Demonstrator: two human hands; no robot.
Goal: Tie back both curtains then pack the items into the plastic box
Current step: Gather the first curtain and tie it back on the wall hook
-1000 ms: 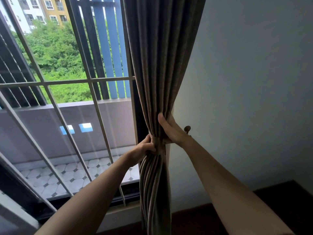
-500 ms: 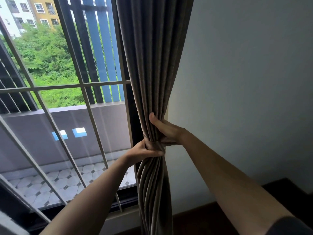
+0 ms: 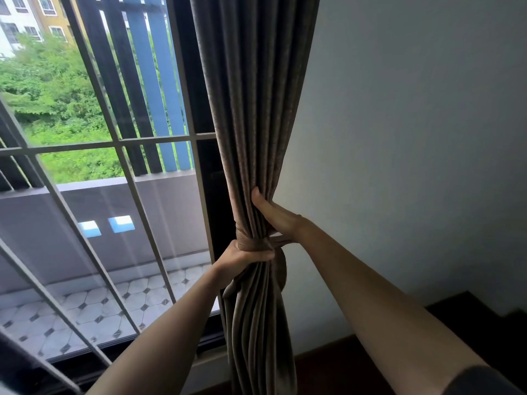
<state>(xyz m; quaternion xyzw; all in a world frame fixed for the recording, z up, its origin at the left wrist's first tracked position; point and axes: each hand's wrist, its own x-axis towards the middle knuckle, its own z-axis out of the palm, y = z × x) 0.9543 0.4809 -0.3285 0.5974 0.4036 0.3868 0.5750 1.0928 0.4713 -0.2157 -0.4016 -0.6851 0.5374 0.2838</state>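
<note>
Head view: the gathered curtain [image 3: 256, 138] hangs between window and wall. To finish well, cinch the tieback [image 3: 252, 244] snug while keeping the pleats bunched. The left hand [image 3: 242, 259] is clenched round the bundle just below it; the right hand [image 3: 275, 215] presses the folds above, fingers behind the cloth.

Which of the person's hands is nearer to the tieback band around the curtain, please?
Left. The left hand grips the curtain right under the tieback band, touching it; the right hand holds the folds just above.
</note>
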